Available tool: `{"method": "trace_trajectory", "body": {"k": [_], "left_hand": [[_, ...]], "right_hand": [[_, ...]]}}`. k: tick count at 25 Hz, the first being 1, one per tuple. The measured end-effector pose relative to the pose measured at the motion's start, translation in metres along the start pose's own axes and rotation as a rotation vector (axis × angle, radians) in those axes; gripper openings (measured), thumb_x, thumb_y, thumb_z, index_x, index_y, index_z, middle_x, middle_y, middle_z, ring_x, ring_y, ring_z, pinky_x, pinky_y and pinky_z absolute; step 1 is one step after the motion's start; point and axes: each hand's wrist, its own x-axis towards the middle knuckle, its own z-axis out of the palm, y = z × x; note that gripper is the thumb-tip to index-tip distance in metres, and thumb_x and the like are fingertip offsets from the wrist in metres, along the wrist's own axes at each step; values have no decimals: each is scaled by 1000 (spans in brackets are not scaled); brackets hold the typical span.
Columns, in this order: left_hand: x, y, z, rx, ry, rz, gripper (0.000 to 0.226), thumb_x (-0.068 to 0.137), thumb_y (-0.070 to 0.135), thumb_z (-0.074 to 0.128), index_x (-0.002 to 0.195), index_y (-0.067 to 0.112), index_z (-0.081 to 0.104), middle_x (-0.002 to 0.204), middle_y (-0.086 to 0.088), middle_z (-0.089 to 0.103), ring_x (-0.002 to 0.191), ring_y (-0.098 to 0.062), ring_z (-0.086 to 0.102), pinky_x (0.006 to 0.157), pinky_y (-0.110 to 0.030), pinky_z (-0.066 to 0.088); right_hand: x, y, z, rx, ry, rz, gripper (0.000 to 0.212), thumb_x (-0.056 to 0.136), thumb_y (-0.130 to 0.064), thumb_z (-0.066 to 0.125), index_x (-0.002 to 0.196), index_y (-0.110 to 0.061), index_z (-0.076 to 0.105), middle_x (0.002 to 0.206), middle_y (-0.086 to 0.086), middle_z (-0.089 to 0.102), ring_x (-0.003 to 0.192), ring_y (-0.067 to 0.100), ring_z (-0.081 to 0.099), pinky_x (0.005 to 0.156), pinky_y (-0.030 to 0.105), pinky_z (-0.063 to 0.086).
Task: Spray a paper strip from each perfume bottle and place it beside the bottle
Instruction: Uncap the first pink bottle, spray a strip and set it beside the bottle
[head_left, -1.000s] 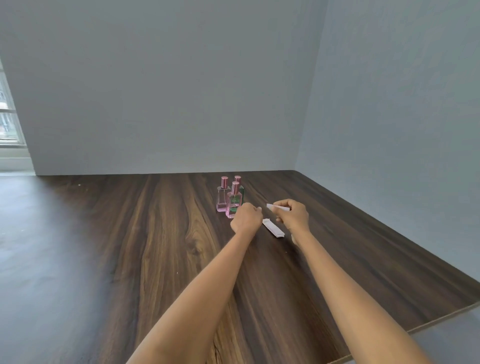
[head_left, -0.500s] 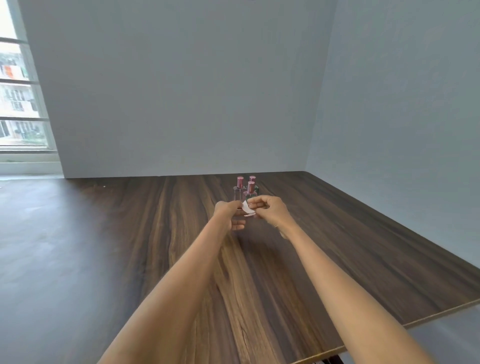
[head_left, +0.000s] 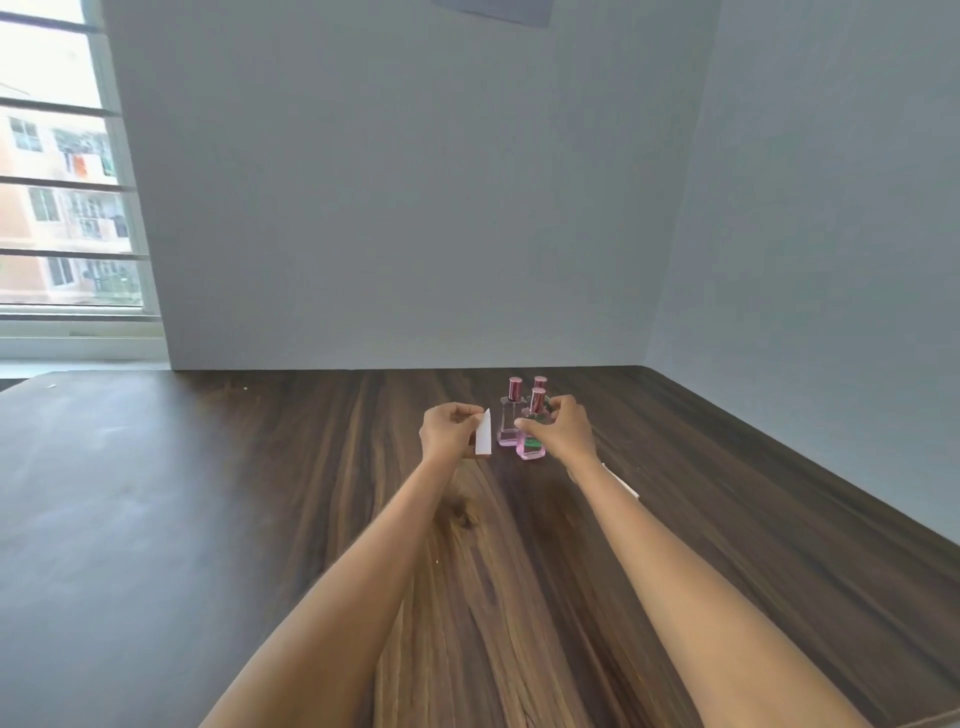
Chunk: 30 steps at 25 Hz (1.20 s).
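Three small perfume bottles with pink liquid and dark red caps stand together on the wooden table (head_left: 311, 519). The left bottle (head_left: 509, 421) is free. My right hand (head_left: 558, 428) wraps around the front bottle (head_left: 531, 447), which has a green label. A third bottle (head_left: 540, 383) shows only its cap behind them. My left hand (head_left: 449, 431) pinches a white paper strip (head_left: 484, 434), held upright just left of the bottles.
More white paper strips (head_left: 621, 480) lie on the table behind my right forearm, mostly hidden. Grey walls close the table at the back and right. A window is at the far left. The table's near right edge (head_left: 930, 719) shows at the bottom.
The strip has passed from my right hand to my left hand. My right hand has moved onto the front bottle. The camera has tilted upward and turned left.
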Motion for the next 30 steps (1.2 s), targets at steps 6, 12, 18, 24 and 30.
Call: {"method": "trace_trajectory", "body": {"k": [6, 12, 18, 24, 30], "left_hand": [[5, -14, -9, 13, -8, 18, 13, 92, 4, 57, 90, 9, 69, 100, -11, 63, 90, -29, 63, 63, -35, 59], [1, -19, -9, 75, 71, -28, 31, 94, -5, 42, 97, 5, 71, 98, -10, 62, 77, -18, 57, 62, -28, 53], [-5, -13, -13, 169, -108, 104, 31, 85, -6, 47, 99, 0, 74, 91, -14, 71, 94, -30, 68, 90, -43, 56], [-3, -9, -25, 179, -191, 168, 18, 84, 26, 66, 89, 12, 76, 84, -5, 72, 87, -21, 66, 84, -38, 52], [-5, -8, -31, 142, -153, 149, 25, 77, 30, 77, 92, 10, 78, 87, -6, 74, 90, -18, 67, 88, -35, 52]], "right_hand": [[-5, -2, 1, -76, 75, -12, 40, 77, -29, 69, 108, -10, 53, 112, 7, 61, 101, 25, 58, 72, 29, 36], [-21, -21, 8, -8, 39, -135, 30, 78, -30, 67, 102, -14, 61, 103, 4, 68, 95, 24, 61, 76, 31, 42], [-31, -48, 20, -26, -19, -195, 30, 80, -35, 66, 99, -12, 64, 99, 4, 69, 89, 20, 61, 71, 29, 43], [-27, -52, 21, 24, -46, -186, 37, 75, -40, 72, 101, -15, 65, 100, 3, 69, 94, 20, 65, 82, 37, 54], [-19, -69, 6, -51, -111, -219, 50, 82, -56, 60, 65, -9, 59, 61, 6, 53, 60, 19, 52, 59, 31, 40]]}}
